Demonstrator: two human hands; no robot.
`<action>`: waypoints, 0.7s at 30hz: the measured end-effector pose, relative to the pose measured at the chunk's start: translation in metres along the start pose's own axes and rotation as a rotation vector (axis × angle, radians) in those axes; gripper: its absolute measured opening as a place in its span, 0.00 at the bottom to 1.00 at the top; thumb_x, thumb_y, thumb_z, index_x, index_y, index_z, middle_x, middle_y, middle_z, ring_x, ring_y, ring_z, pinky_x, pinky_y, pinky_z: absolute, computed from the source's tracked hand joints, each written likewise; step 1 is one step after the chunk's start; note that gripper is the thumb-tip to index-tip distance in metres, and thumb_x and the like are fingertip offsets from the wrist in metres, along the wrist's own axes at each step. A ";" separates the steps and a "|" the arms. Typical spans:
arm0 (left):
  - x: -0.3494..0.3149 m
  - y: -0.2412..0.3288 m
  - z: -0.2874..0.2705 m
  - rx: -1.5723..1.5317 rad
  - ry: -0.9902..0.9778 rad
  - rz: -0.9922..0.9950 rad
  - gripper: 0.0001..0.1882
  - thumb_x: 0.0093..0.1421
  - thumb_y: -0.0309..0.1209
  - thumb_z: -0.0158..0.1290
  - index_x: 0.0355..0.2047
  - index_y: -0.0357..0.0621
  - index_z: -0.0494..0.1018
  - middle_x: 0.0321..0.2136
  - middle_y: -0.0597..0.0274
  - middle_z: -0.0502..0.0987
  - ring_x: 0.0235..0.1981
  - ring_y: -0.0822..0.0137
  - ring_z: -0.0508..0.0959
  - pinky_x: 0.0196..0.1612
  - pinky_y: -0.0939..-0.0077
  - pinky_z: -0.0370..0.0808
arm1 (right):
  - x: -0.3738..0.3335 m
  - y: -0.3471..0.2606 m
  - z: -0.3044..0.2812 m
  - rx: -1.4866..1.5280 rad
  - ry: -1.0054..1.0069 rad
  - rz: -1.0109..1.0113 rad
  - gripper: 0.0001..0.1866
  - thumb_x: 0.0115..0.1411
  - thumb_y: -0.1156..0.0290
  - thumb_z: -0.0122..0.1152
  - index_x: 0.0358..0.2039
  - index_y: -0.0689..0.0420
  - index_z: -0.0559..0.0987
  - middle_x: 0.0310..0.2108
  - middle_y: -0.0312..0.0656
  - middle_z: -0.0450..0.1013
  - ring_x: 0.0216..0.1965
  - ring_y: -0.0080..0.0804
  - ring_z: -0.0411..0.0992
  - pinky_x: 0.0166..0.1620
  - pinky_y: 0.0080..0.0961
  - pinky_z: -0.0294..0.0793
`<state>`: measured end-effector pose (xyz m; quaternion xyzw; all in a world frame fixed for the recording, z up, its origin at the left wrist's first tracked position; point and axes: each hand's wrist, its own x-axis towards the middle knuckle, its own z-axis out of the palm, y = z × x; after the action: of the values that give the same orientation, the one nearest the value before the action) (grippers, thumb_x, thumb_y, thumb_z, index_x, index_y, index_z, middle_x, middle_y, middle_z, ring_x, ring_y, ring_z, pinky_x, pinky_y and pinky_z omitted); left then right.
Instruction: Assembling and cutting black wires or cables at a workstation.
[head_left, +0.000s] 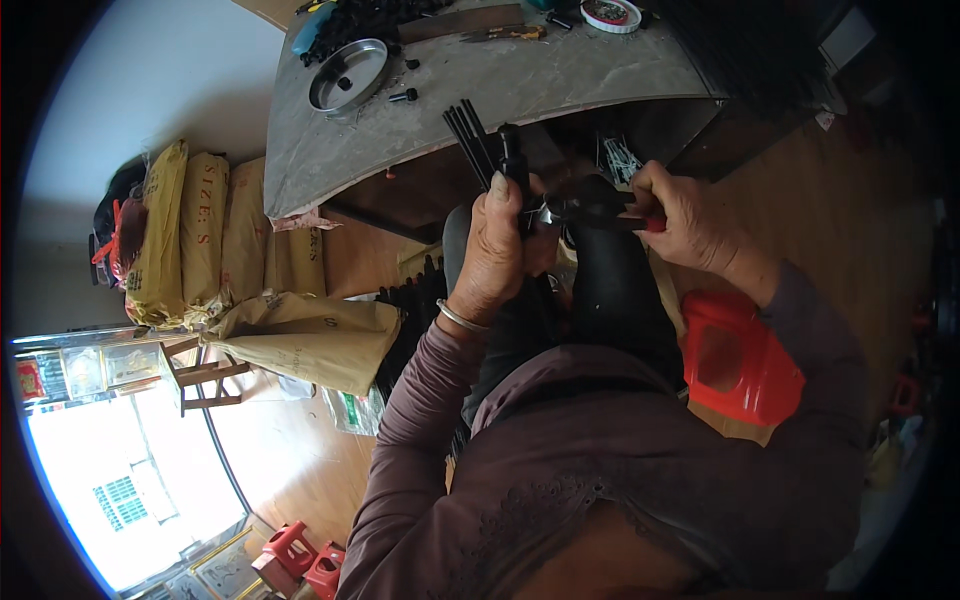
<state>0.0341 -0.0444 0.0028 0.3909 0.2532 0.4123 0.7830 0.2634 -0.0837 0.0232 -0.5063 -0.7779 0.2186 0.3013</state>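
My left hand (493, 240), with a bangle at its wrist, is closed around several thin black rods (468, 136) and a thicker black piece with a stepped tip (511, 150). The rods fan up toward the table edge. To its right, my right hand (690, 215) grips a dark tool with a red handle, which looks like pliers (600, 210). The tool's head is blurred and reaches to the left hand, beside a small shiny metal bit (545, 214). Whether its jaws touch the black piece cannot be made out. Both hands are above my lap, in front of the table.
On the grey table (470, 75) are a round metal dish (349, 76), a heap of black parts (350, 30) and a white-rimmed lid (611, 14). Stacked sacks (205, 235) stand at left. A red plastic stool (740, 358) is by my right side. Long black rods (745, 50) lie at far right.
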 end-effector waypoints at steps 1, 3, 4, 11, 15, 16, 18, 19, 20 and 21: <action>0.002 -0.002 0.001 0.064 0.039 0.041 0.31 0.60 0.64 0.37 0.33 0.46 0.65 0.09 0.70 0.59 0.08 0.77 0.57 0.12 0.82 0.53 | -0.001 -0.001 0.002 0.000 0.001 -0.003 0.20 0.44 0.79 0.67 0.33 0.57 0.65 0.23 0.41 0.69 0.26 0.39 0.74 0.29 0.30 0.72; 0.006 -0.005 0.002 0.130 0.076 0.083 0.33 0.56 0.69 0.38 0.34 0.50 0.64 0.10 0.71 0.56 0.08 0.78 0.55 0.12 0.82 0.51 | -0.004 -0.003 0.004 -0.097 0.048 0.032 0.20 0.44 0.79 0.68 0.33 0.57 0.65 0.23 0.40 0.68 0.25 0.39 0.73 0.28 0.29 0.71; 0.007 -0.007 0.002 0.127 0.177 0.121 0.33 0.56 0.69 0.37 0.34 0.50 0.64 0.10 0.71 0.57 0.09 0.78 0.55 0.11 0.82 0.52 | -0.005 -0.006 0.003 -0.098 0.047 0.028 0.20 0.44 0.79 0.68 0.33 0.57 0.65 0.23 0.40 0.68 0.25 0.39 0.73 0.28 0.29 0.71; 0.014 -0.009 0.003 0.134 0.409 0.237 0.27 0.62 0.55 0.46 0.24 0.42 0.68 0.11 0.70 0.64 0.08 0.78 0.62 0.11 0.83 0.56 | 0.005 -0.034 -0.018 -0.336 0.204 -0.092 0.21 0.41 0.81 0.68 0.34 0.55 0.67 0.32 0.40 0.68 0.34 0.39 0.69 0.40 0.33 0.67; 0.015 -0.011 0.000 0.214 0.404 0.208 0.26 0.60 0.57 0.48 0.32 0.44 0.65 0.13 0.66 0.64 0.09 0.76 0.60 0.10 0.81 0.55 | 0.010 -0.038 -0.014 -0.425 0.226 -0.165 0.22 0.40 0.82 0.67 0.36 0.55 0.68 0.35 0.39 0.68 0.38 0.39 0.67 0.46 0.35 0.63; 0.015 -0.010 0.001 0.209 0.428 0.215 0.25 0.60 0.56 0.49 0.31 0.44 0.65 0.13 0.67 0.65 0.08 0.76 0.60 0.10 0.81 0.55 | 0.009 -0.037 -0.013 -0.425 0.229 -0.164 0.22 0.40 0.82 0.67 0.36 0.55 0.68 0.35 0.39 0.68 0.38 0.39 0.67 0.46 0.35 0.63; 0.017 -0.010 0.004 0.205 0.450 0.221 0.24 0.60 0.54 0.51 0.29 0.44 0.66 0.13 0.67 0.65 0.08 0.76 0.60 0.10 0.81 0.55 | 0.006 -0.035 -0.011 -0.442 0.215 -0.097 0.22 0.40 0.82 0.66 0.36 0.55 0.68 0.36 0.40 0.68 0.40 0.40 0.67 0.47 0.34 0.62; 0.017 -0.009 0.006 0.223 0.456 0.225 0.24 0.60 0.54 0.51 0.28 0.44 0.66 0.12 0.67 0.65 0.08 0.76 0.60 0.10 0.82 0.54 | 0.004 -0.037 -0.010 -0.441 0.217 -0.098 0.22 0.40 0.82 0.66 0.36 0.55 0.68 0.36 0.40 0.68 0.40 0.40 0.67 0.47 0.34 0.62; 0.018 -0.009 0.007 0.241 0.461 0.228 0.23 0.59 0.54 0.52 0.27 0.45 0.67 0.12 0.68 0.64 0.07 0.76 0.60 0.10 0.82 0.54 | 0.001 -0.040 -0.008 -0.405 0.213 -0.050 0.22 0.41 0.82 0.66 0.36 0.55 0.68 0.36 0.40 0.68 0.40 0.40 0.67 0.47 0.34 0.63; 0.019 -0.010 0.005 0.243 0.460 0.229 0.23 0.59 0.54 0.52 0.27 0.45 0.67 0.12 0.68 0.64 0.07 0.76 0.60 0.10 0.82 0.54 | 0.000 -0.043 -0.006 -0.370 0.210 -0.002 0.22 0.41 0.82 0.66 0.36 0.55 0.68 0.37 0.40 0.68 0.41 0.41 0.67 0.47 0.34 0.63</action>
<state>0.0518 -0.0337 -0.0037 0.4042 0.4261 0.5424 0.6007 0.2395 -0.1003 0.0549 -0.5721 -0.7697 0.0180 0.2828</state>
